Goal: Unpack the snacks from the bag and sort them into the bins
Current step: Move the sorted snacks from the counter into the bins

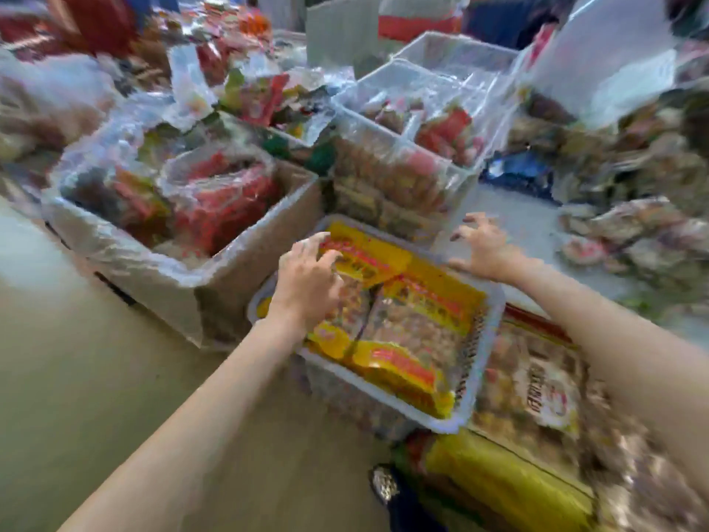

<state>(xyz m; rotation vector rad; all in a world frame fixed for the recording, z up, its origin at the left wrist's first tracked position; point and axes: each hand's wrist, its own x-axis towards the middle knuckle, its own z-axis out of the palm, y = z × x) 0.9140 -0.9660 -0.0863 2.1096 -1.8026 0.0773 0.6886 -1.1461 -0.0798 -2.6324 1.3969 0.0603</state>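
Snacks in yellow-and-red packets (387, 301) fill the white bin (481, 382) that sits directly under both hands, stacked close to its rim. The left hand (307, 274) lies on top of the packets at the near-left part of the bin, its fingers (320, 259) curled down onto the far packet; whether they pinch it or only press it, the blur hides. The right hand (485, 243) hovers over the bin's far right corner, fingers spread and bent like a claw, grasping nothing, the heel of the hand near the rim.

The step in hand looks like settling the packets flat in the bin. Done well, that means pressing with flat fingers near the packet middles, nudging them away from the rim so none slides over, and steadying the bin's corner with the right hand while the left pushes.

Room is tight. Left of the left fingers, a cardboard box lined with plastic (245, 263) nearly touches the bin. Beyond both hands stand clear bins (403, 163) of other snacks, close to the white bin's far edge. Right of the right fingers a strip of bare surface leads to a loose heap of wrapped snacks (629, 232). Nearer the person than the bin lie a large printed bag (537, 385) and a yellow bag (498, 481).
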